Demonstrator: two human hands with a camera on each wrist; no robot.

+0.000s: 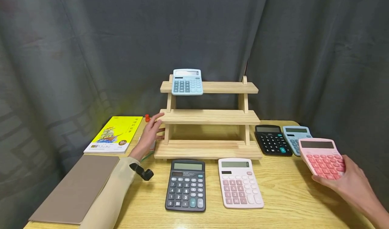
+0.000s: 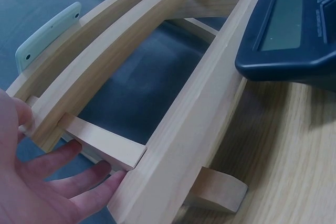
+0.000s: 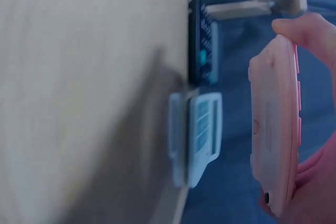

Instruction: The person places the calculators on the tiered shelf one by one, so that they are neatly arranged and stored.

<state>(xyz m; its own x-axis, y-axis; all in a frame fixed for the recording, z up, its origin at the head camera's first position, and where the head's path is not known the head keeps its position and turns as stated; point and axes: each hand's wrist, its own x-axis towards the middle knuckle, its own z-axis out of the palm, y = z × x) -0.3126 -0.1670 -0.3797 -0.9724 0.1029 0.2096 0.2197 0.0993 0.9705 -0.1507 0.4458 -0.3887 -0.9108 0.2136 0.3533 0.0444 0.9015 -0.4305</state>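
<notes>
My right hand [image 1: 354, 181] grips a pink calculator [image 1: 322, 158] by its lower right edge, above the table's right side. In the right wrist view this calculator [image 3: 273, 124] is edge-on, apart from the tabletop. My left hand [image 1: 149, 136] touches the left end of a three-tier wooden display shelf [image 1: 209, 117]; in the left wrist view, its loosely extended fingers [image 2: 86, 179] lie against the side support. A light blue calculator [image 1: 187, 82] leans on the top tier at left. Before the shelf lie a black calculator [image 1: 186, 185] and a pale pink calculator [image 1: 240, 183].
Right of the shelf lie another black calculator [image 1: 273, 140] and another light blue calculator [image 1: 296, 137]. A yellow book [image 1: 117, 131] and a brown folder-like item [image 1: 76, 188] occupy the left side. A small red object [image 1: 147, 118] stands behind my left hand. Dark curtains [image 1: 146, 36] hang behind the table.
</notes>
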